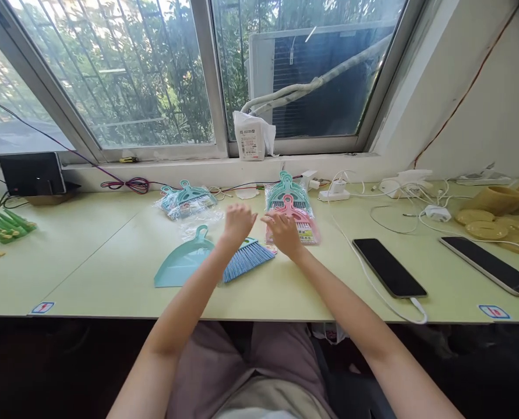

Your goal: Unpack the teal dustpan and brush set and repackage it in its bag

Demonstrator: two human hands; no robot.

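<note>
Two hands work at the middle of a pale green table point(88, 262). The left hand point(238, 224) is curled loosely over the handle end of a blue brush point(248, 260); whether it grips the handle cannot be told. Left of the brush, touching it, lies a teal dustpan point(181, 263). The right hand point(284, 231) lies with its fingers partly spread on the near edge of a stack of packaged brush sets point(292, 205). Another packaged set point(184, 201) lies farther left. A black phone point(388, 266) sits well to the right.
</note>
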